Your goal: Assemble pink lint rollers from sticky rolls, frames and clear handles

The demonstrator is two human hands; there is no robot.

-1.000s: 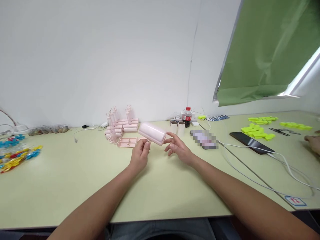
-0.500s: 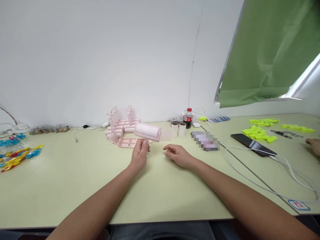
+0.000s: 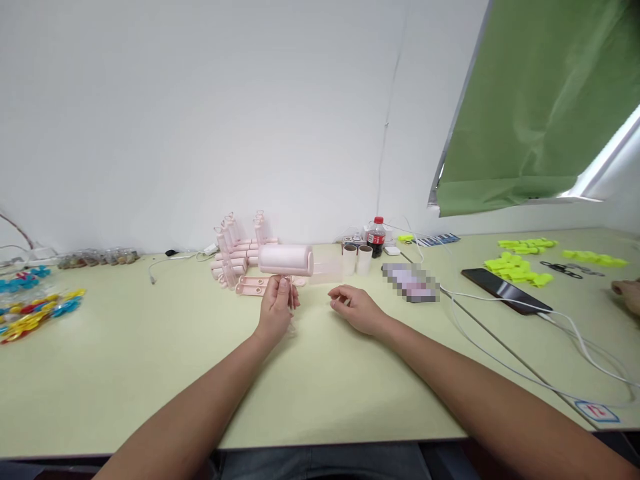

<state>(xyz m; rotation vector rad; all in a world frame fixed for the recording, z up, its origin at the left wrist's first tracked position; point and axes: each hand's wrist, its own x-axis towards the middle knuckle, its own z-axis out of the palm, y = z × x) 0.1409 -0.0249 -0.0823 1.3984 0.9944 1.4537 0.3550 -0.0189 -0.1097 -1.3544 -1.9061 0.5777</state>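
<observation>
My left hand (image 3: 276, 305) is wrapped round the handle of a pink lint roller (image 3: 286, 259). The white sheet drum of the roller stands up level above the fist, and a clear strip or cover shows beyond its right end. Opposite it, my right hand (image 3: 356, 309) rests on the table with loosely curled fingers apart and nothing in them. Just behind the left hand lie flat pink plastic parts (image 3: 249, 291). Farther back are several more pink rollers (image 3: 230, 265), some lying stacked and others standing against the wall.
Two cardboard-cored white rolls (image 3: 365, 260) stand before a cola bottle (image 3: 376, 236). A blurred-out phone (image 3: 411, 283), a black phone (image 3: 505, 291) and white cables lie right, near yellow-green pieces (image 3: 517, 268). Another person's hand (image 3: 627, 293) shows far right. Colourful parts (image 3: 45, 310) lie left.
The lint roller has shifted slightly left and turned so that its drum lies more level. My left hand moved a little left with it; my right hand has barely moved.
</observation>
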